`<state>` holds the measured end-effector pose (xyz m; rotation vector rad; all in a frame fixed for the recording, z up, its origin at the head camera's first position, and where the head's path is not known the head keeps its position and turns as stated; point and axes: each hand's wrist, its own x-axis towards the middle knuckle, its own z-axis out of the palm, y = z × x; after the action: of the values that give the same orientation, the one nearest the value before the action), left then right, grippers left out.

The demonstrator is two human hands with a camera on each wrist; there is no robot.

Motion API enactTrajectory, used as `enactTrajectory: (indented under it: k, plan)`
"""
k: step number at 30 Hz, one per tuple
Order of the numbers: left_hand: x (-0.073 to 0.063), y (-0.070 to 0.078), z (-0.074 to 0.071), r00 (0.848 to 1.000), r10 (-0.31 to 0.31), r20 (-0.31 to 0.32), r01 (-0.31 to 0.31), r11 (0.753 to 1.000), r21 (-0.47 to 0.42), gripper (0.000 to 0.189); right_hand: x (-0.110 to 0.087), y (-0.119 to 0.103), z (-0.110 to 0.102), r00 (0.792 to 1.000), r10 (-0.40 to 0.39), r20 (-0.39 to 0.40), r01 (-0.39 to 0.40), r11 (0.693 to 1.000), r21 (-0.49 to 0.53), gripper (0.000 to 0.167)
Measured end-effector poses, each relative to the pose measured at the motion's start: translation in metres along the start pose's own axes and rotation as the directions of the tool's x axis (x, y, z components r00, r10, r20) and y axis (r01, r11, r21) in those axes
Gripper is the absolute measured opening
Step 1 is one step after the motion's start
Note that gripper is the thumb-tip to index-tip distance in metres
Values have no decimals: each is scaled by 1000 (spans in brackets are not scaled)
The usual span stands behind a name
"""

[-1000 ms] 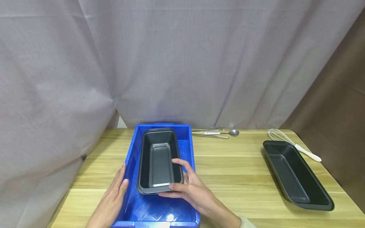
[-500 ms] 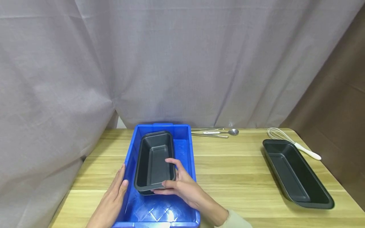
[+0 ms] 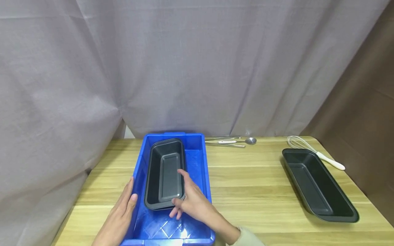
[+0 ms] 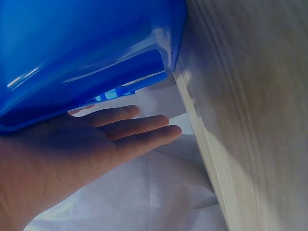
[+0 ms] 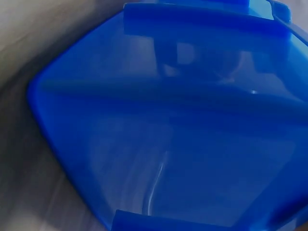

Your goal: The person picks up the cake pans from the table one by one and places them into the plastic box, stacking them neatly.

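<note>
Shifted leftward, pan (image 3: 164, 174) in bin (image 3: 167, 230) — between hands (image 3: 118, 213) (image 3: 194, 202)

We saw a blue bin (image 3: 195, 164) with a crisscross-patterned floor, a black inner pan (image 3: 170, 174), a black right-hand pan (image 3: 311, 188), an off-white whisk (image 3: 320, 155), a yellowish, wood-grained table (image 3: 246, 191), a grey curtain (image 3: 197, 68) and a brown curtain (image 3: 363, 92).

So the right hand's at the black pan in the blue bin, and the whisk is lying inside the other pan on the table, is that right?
Not quite: the whisk isn't inside the other pan; the head view shows it on the table beside that pan. The right hand is indeed at the black pan in the blue bin.
</note>
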<state>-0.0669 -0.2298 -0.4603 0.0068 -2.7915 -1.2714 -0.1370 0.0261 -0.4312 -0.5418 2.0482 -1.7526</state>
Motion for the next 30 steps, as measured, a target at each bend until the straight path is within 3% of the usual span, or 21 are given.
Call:
enactTrajectory:
  k: [5,14,30]
  plan:
    - [1,1,-1,1000,-16,14,16,1000,-5,63,-2,0,3,999,-18,-37,14,995,-101,93]
    - [1,5,-2,999,-39,35,39,999,-7,64,-3,0,4,998,14,-55,-23,986,-164,95]
    - [0,3,-1,1000,4,7,-4,1000,-10,62,-5,-3,5,995,73,-62,-89,944,-319,95]
